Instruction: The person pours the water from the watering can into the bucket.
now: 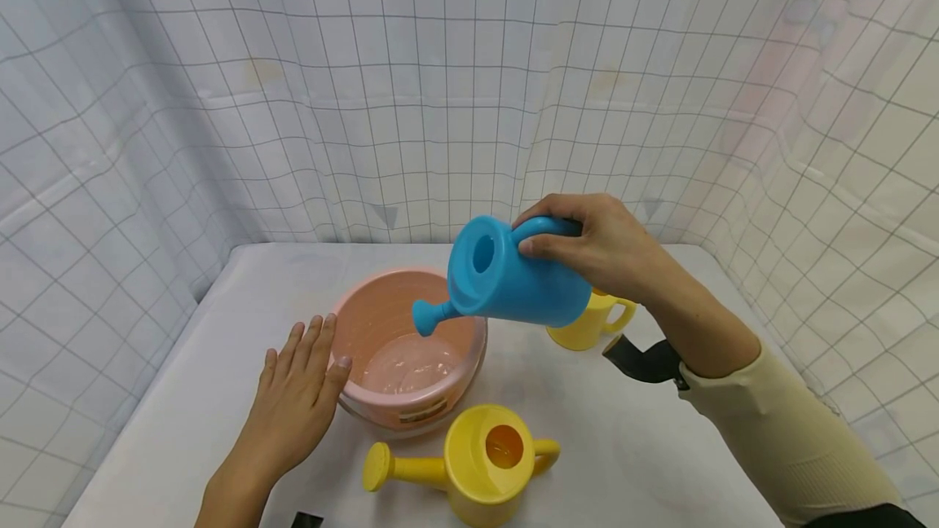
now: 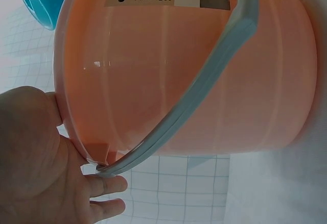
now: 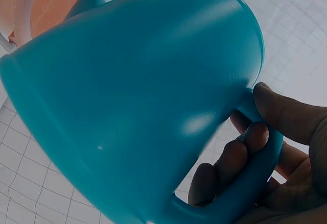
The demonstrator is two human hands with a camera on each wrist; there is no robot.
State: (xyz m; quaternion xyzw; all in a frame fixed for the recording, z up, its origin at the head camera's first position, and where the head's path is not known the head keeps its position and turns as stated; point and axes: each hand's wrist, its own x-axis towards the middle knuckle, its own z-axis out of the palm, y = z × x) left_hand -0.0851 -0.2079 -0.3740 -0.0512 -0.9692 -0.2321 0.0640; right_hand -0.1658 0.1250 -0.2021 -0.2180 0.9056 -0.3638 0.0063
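Note:
My right hand (image 1: 597,239) grips the handle of a blue watering can (image 1: 524,288), its fingers curled round the loop in the right wrist view. The can is tilted to the left, with its spout head over a pink bucket (image 1: 411,398). Water shows in the bottom of the bucket. On the bucket's left rim rests my left hand (image 1: 297,398), fingers straight; the left wrist view shows the palm against the rim near the grey bucket handle (image 2: 204,76). A yellow watering can (image 1: 484,459) stands in front of the bucket, its spout pointing left.
Behind the blue can, partly hidden, stands a second yellow vessel (image 1: 587,324) with a side handle. White cloth (image 1: 587,446) covers the table. Grid-patterned curtains (image 1: 469,88) hang at the back and along both sides.

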